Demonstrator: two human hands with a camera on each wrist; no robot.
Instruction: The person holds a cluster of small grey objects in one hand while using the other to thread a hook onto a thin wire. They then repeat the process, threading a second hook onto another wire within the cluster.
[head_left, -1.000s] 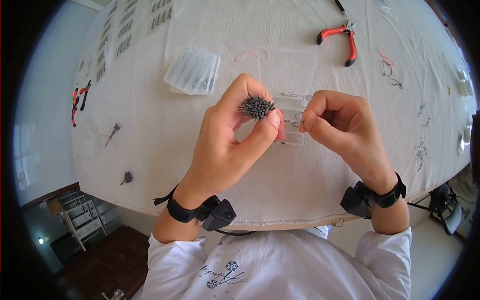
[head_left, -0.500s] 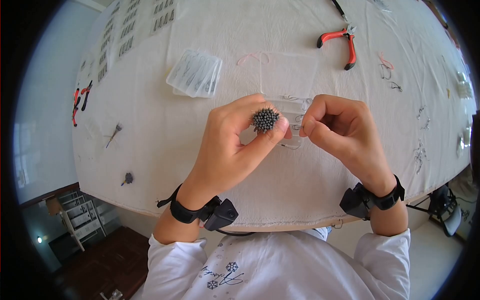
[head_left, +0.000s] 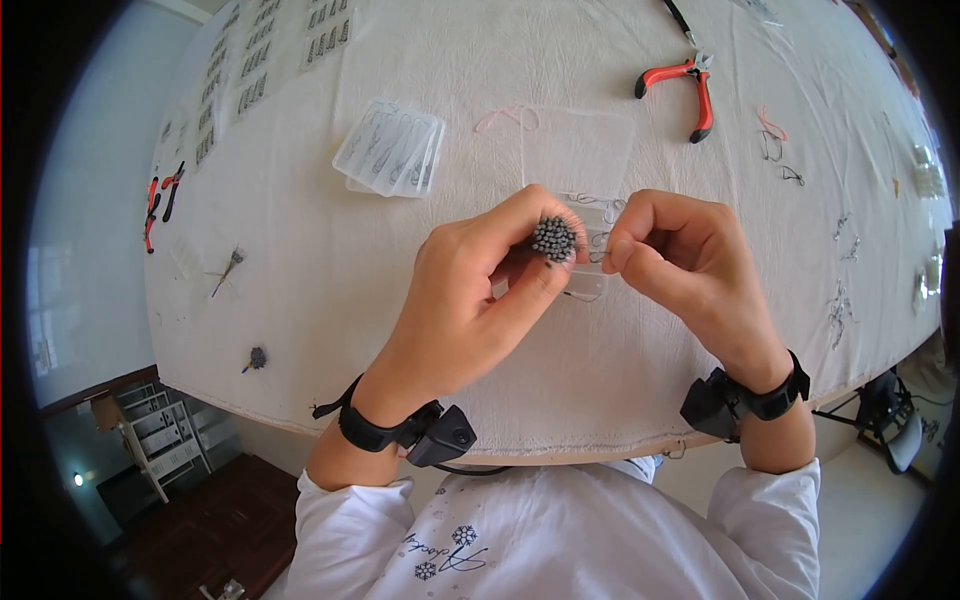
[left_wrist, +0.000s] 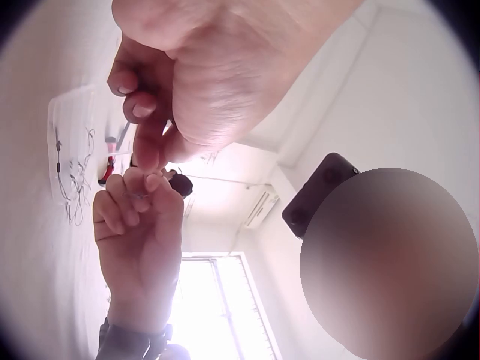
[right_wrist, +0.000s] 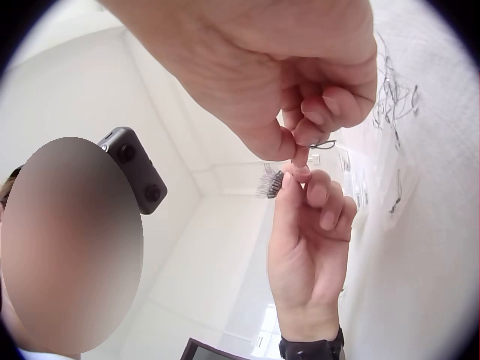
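A person in a white, printed top sits or stands at a cloth-covered surface [head_left: 300, 300], both bare hands meeting near the centre of the frame. The left hand [head_left: 470, 290], just left of centre, holds a tight bundle [head_left: 554, 238] of thin pieces whose round grey ends point up toward the head camera. The bundle sits between the thumb and the curled index finger; the fingers are closed narrowly around it. The right hand [head_left: 695, 260], right of centre, has thumb and index finger pinched together on a small dark wire loop [right_wrist: 324, 144], which juts out beside the fingertips, close to the left hand's fingers. From the right wrist, the two sets of fingertips appear to meet; I cannot tell whether they touch.

Partly hidden beneath the hands lies a clear compartmented box [head_left: 588, 284], its lid [head_left: 578, 145] laid back toward the top of the frame. Left of the lid, overlapping clear cases [head_left: 390, 148] hold dark pieces. Red-handled pliers [head_left: 704, 105] lie at upper right, more pliers [head_left: 171, 190] at the left edge. A small dark cluster [head_left: 257, 357] rests at lower left, and tangled wire pieces [head_left: 840, 312] lie toward the right edge.
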